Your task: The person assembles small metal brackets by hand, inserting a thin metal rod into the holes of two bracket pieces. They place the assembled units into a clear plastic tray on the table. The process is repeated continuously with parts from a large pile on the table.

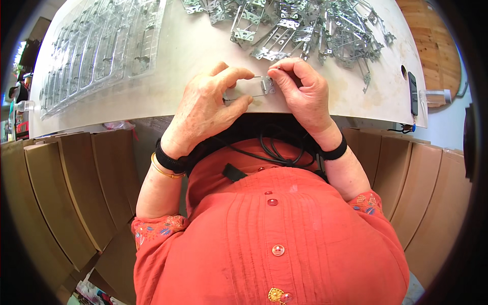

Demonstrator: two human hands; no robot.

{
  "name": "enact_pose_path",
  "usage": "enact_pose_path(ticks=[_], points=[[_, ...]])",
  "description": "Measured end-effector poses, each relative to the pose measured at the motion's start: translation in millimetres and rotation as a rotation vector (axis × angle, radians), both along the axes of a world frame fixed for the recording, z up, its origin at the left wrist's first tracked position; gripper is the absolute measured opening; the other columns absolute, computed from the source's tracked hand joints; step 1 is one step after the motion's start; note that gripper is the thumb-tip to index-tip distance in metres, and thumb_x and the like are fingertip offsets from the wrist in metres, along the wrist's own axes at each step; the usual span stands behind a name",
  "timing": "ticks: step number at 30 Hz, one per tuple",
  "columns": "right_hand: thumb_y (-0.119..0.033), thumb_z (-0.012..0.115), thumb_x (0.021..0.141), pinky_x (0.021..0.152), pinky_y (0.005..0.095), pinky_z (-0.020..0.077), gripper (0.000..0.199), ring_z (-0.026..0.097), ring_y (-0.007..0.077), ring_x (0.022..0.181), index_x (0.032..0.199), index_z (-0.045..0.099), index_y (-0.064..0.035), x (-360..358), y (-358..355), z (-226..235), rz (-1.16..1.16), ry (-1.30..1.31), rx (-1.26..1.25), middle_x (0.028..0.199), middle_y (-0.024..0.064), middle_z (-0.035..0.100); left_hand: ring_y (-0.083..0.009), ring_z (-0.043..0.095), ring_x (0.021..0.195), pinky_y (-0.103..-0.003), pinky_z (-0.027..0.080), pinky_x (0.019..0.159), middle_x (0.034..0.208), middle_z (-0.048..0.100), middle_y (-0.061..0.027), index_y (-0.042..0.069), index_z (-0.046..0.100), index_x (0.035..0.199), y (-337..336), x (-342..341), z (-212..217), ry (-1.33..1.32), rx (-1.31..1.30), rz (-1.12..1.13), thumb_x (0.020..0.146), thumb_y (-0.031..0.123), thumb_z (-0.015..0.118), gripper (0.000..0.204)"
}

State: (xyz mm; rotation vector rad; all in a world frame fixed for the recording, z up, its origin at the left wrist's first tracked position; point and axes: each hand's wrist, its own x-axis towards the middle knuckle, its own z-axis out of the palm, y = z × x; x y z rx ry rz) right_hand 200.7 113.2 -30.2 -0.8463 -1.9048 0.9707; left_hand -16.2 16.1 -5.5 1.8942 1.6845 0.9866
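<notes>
Head view, observed from within the room. A metal frame point(267, 85), with a flat end plate and thin rods, sits between the two hands above the near edge of the tabletop point(195, 46). It is the piece in hand. The position appears chosen to give both hands access to it, in plain sight and apart from the loose stock.

A heap of similar metal parts point(351, 35) lies just beyond the right hand point(307, 94), presumably for short reach. To the left, a clear plastic tray point(156, 51) carries metal pieces in rows; its compartments appear to keep them separate and aligned. A black device point(413, 94) rests at the right edge, seemingly so placed to leave the working area free. Cardboard boxes point(61, 188) stand below the tabletop on either side.

Pose of hands: the left hand point(203, 104) is curved, its index finger and thumb apart, bracketing the frame across its rods; it appears to grip it lightly. The right hand is closed in a pinch, thumb against index finger, just beside the end plate, remaining fingers curled. Whether a small part is trapped in that pinch, I cannot determine. Both forearms angle inward, elbows wide, each wrist fitted with a black band point(335, 150).
</notes>
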Motion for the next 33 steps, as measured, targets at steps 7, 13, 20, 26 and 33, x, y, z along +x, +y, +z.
enact_pose_path(ticks=[7,13,20,26,33], points=[[-0.003,0.082,0.1,0.072,0.029,0.0547,0.006,0.068,0.0123,0.079,0.103,0.076,-0.0033,-0.6,0.4,-1.4,0.004,0.016,0.04,0.09,0.0044,0.074,-0.0255,0.068,0.089,-0.04,0.055,0.078,0.097,0.068,-0.0106,0.011,0.079,0.125,0.8,0.7,-2.0,-0.01,0.02,0.007,0.087,0.013,0.084,0.038],[-0.004,0.082,0.101,0.073,0.0297,0.055,0.007,0.068,0.0136,0.079,0.103,0.075,-0.0034,-0.4,-0.9,-0.3,-0.001,-0.016,-0.001,0.091,0.0048,0.074,-0.0266,0.067,0.087,-0.042,0.054,0.076,0.095,0.068,-0.0109,0.01,0.079,0.124,1.4,-0.2,-1.2,-0.045,0.049,-0.009,0.086,0.012,0.086,0.038],[-0.003,0.081,0.101,0.073,0.0299,0.055,0.008,0.068,0.0138,0.08,0.106,0.076,-0.0035,1.1,0.2,2.1,0.02,-0.031,0.05,0.094,0.0052,0.075,-0.0294,0.068,0.087,-0.043,0.055,0.077,0.096,0.068,-0.012,0.01,0.079,0.123,1.3,-1.6,-2.0,-0.028,0.044,-0.013,0.085,0.012,0.086,0.039],[-0.001,0.08,0.101,0.073,0.0306,0.055,0.008,0.068,0.0153,0.079,0.108,0.076,-0.0029,0.4,-0.5,2.0,0.012,-0.046,0.112,0.096,0.0068,0.075,-0.03,0.069,0.088,-0.043,0.056,0.078,0.096,0.068,-0.0119,0.01,0.079,0.122,2.0,-2.5,-1.0,-0.01,0.01,-0.004,0.084,0.011,0.086,0.039],[0.0,0.08,0.101,0.074,0.0306,0.0558,0.011,0.069,0.0166,0.08,0.111,0.077,-0.0035,2.2,0.1,-3.6,0.022,-0.005,0.071,0.097,0.0081,0.075,-0.03,0.068,0.087,-0.044,0.056,0.078,0.095,0.068,-0.0117,0.011,0.079,0.123,2.8,-3.2,-1.8,-0.007,0.023,-0.014,0.083,0.011,0.086,0.04]])
